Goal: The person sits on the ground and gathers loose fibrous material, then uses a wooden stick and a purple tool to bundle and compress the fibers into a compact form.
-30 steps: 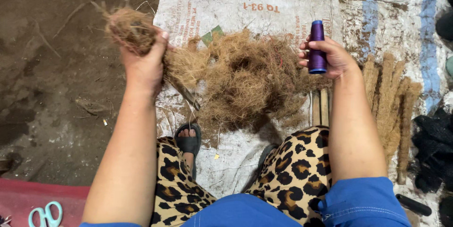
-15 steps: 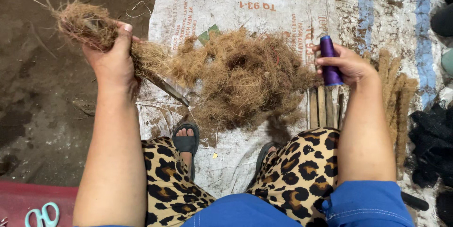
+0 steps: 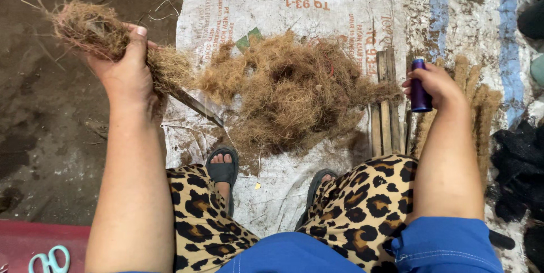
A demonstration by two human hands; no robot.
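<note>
My left hand (image 3: 123,72) grips a tuft of brown coconut fibre (image 3: 90,29) wrapped on a stick, raised at the upper left over the dirt floor. The stick's lower end (image 3: 195,107) points toward a big loose pile of the same fibre (image 3: 289,89) on a white woven sack (image 3: 294,6). My right hand (image 3: 433,86) is closed on a purple thread spool (image 3: 419,89), held upright to the right of the pile, above a few flat wooden sticks (image 3: 385,120).
Finished fibre bundles (image 3: 481,108) lie at the right on a blue-striped sack (image 3: 510,40). Dark cloth (image 3: 518,159) sits at the far right. Teal-handled scissors (image 3: 50,260) rest on a red surface at the bottom left. My sandalled feet (image 3: 222,168) rest below the pile.
My left hand has swung the fibre tuft leftward, away from the pile. My right hand with the spool has shifted right and a little lower.
</note>
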